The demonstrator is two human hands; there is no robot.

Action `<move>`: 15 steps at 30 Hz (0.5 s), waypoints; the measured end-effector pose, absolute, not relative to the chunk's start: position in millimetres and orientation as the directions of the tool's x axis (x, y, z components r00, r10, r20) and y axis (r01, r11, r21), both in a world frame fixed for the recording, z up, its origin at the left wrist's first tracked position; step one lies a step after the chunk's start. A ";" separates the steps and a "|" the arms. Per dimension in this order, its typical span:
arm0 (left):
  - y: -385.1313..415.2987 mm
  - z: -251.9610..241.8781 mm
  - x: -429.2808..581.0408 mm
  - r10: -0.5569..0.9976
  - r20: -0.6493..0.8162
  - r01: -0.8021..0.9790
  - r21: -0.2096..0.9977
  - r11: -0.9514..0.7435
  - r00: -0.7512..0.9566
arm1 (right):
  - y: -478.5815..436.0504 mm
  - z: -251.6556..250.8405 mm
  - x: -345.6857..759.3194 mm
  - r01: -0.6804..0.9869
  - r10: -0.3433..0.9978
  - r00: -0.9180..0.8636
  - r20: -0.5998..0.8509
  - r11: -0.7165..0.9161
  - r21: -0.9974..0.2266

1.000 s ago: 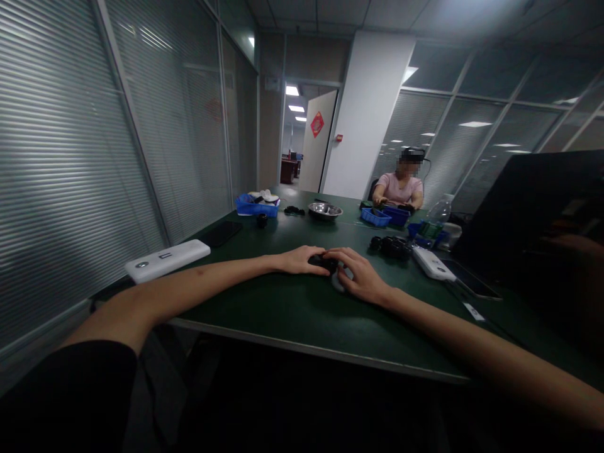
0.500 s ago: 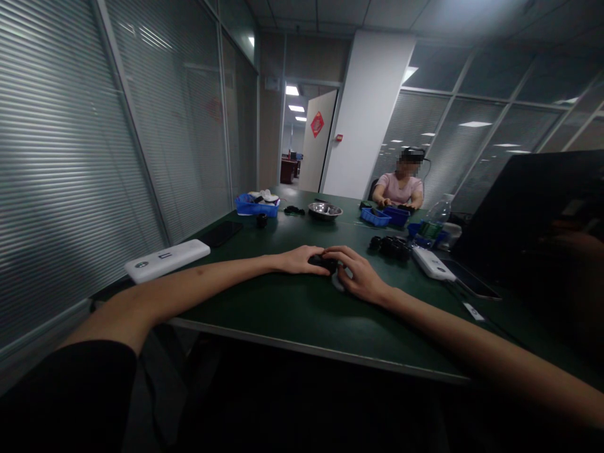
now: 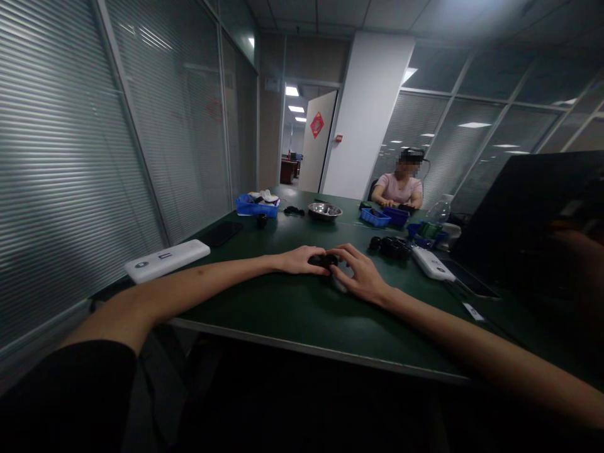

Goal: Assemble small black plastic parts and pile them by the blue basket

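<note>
In the head view my left hand (image 3: pixel 302 259) is closed round a small black part (image 3: pixel 319 260) just above the green table (image 3: pixel 264 311). What kind of part it is cannot be made out. From the other side my right hand (image 3: pixel 361 277) pinches the right end of the same part between thumb and fingers. Under the right palm lies a small pale, whitish object (image 3: pixel 340 284), mostly covered by the hand.
Black parts (image 3: pixel 391 246) lie in a pile right of my hands. Farther back stand a metal bowl (image 3: pixel 324 211), a blue basket (image 3: pixel 257 206) and blue bins (image 3: pixel 375 218). White power banks (image 3: pixel 167 260) flank both sides. A bottle (image 3: pixel 434 220) stands right. Another person (image 3: pixel 400 189) sits opposite.
My right thumb and fingers have shifted slightly at the right end of the black part, and more of that part shows. My left hand has stayed in place.
</note>
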State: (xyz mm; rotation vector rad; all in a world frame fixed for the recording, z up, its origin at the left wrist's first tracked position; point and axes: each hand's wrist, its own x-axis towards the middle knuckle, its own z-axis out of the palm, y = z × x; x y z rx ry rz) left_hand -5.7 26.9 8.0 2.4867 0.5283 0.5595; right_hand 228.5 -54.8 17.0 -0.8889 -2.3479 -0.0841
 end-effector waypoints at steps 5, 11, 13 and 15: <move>24.7 11.2 -5.9 0.465 0.265 0.241 0.587 -0.773 0.845 | -53.8 15.6 228.7 0.635 0.590 -0.575 0.567 0.759 -0.145; 23.1 11.8 -6.0 0.455 0.270 0.218 0.605 -0.765 0.848 | -52.2 14.2 229.9 0.607 0.564 -0.586 0.582 0.781 -0.145; 23.2 11.2 -5.8 0.454 0.282 0.210 0.606 -0.767 0.845 | -52.2 14.3 230.0 0.598 0.559 -0.590 0.582 0.787 -0.150; 23.2 11.0 -5.6 0.445 0.285 0.202 0.603 -0.772 0.849 | -52.4 14.6 229.8 0.594 0.560 -0.596 0.576 0.790 -0.153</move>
